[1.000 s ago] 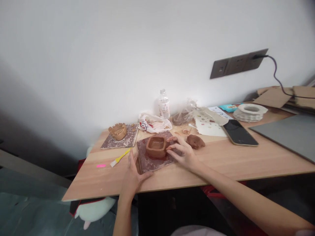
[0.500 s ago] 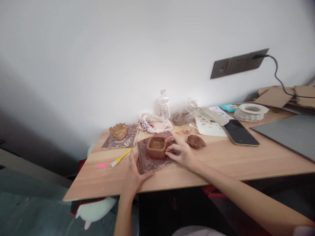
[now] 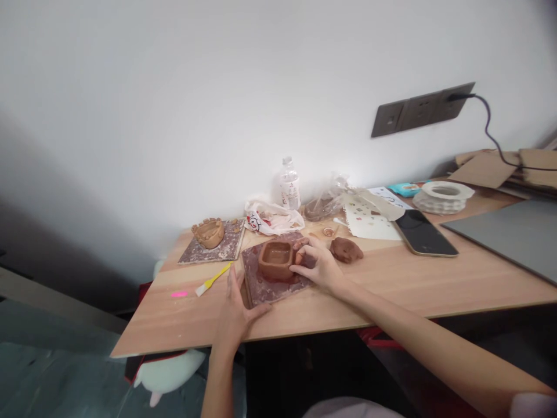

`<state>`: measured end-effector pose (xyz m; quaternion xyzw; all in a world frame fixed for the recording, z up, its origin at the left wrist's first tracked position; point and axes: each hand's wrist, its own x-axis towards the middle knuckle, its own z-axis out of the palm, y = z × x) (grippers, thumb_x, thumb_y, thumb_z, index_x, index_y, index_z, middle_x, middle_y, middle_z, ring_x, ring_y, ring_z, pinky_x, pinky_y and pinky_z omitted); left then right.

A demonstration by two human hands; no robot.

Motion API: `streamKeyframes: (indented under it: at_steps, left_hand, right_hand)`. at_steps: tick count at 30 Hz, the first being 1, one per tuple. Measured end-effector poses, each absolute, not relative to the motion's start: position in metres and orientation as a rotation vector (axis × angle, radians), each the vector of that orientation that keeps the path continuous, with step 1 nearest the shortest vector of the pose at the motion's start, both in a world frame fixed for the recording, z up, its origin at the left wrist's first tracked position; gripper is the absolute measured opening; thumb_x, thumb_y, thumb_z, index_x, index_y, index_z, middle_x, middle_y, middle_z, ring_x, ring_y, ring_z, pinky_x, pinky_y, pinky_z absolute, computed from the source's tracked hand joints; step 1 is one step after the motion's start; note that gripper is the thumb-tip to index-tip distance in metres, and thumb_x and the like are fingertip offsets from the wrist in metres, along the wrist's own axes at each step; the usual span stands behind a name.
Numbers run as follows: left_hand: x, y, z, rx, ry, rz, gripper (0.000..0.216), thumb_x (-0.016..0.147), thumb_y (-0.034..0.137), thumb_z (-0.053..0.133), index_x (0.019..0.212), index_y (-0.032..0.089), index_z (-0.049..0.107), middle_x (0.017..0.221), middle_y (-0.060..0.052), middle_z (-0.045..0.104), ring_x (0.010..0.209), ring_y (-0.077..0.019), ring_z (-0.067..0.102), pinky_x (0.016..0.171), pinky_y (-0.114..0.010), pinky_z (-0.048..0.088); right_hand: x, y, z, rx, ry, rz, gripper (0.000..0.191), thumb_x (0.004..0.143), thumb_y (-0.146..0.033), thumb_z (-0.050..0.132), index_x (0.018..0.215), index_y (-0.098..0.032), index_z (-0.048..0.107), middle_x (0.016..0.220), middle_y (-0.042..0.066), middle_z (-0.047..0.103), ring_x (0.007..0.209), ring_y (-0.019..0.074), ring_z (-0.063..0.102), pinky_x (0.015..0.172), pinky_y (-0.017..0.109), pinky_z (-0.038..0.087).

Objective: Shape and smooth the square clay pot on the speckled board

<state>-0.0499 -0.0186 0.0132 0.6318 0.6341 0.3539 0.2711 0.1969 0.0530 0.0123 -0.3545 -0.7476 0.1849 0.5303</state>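
Note:
A square, thick-walled clay bowl point(image 3: 277, 266) sits on a dark, clay-smeared board point(image 3: 266, 293). My right hand point(image 3: 319, 266) is at the bowl's right side, its curled fingers and thumb against the wall; its fingertips look stained with clay. Whether a small bit of clay is between them is hard to see. My left hand point(image 3: 237, 307) rests at the board's left edge, thumb spread away from the fingers along the near side. To the right of the board lies a lump of brown clay point(image 3: 346, 250).
Left of the board lie a yellow-handled brush point(image 3: 213, 280) and a pink strip point(image 3: 178, 294). Behind stand another clay bowl point(image 3: 209, 234) on its board, a plastic bottle point(image 3: 290, 186) and a crumpled bag point(image 3: 274, 217). Rightward are a phone point(image 3: 425, 233), a white ring-shaped object point(image 3: 442, 198) and a laptop point(image 3: 513, 232).
My right hand has shifted slightly left, its thumb and fingers now closer in against the bowl's right wall. The left hand stays by the board.

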Motion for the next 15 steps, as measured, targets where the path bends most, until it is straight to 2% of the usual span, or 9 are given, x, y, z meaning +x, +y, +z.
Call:
streamKeyframes:
  at_steps: [5,9,15]
  left_hand:
    - [-0.048,-0.020,0.016,1.701,1.709,0.936,0.127,0.064,0.046,0.081,0.155,0.019,-0.003,0.154,-0.021,0.040,0.148,-0.0348,0.028,0.119,-0.056,0.025]
    - [-0.048,-0.019,0.016,1.689,1.722,0.915,0.126,0.064,0.046,0.081,0.155,0.021,-0.003,0.152,-0.019,0.042,0.147,-0.0350,0.031,0.118,-0.057,0.025]
    - [-0.048,-0.018,0.015,1.687,1.728,0.935,0.127,0.063,0.046,0.081,0.156,0.022,-0.002,0.152,-0.019,0.043,0.147,-0.0355,0.032,0.118,-0.056,0.027]
  right_hand:
    - [0.210,0.045,0.014,-0.820,-1.830,0.424,0.016,0.079,-0.030,0.076,0.075,-0.022,0.062,0.103,0.007,0.060,0.102,0.0255,0.060,0.090,0.045,0.050]
    - [0.223,0.040,0.007,-0.934,-1.947,0.282,0.005,0.080,-0.023,0.073,0.079,-0.023,0.068,0.107,0.009,0.060,0.105,0.0281,0.058,0.091,0.049,0.051]
    - [0.211,0.035,0.003,-1.019,-2.088,0.071,0.010,0.085,-0.020,0.068,0.076,-0.021,0.071,0.103,0.011,0.058,0.105,0.0306,0.051,0.086,0.052,0.051]
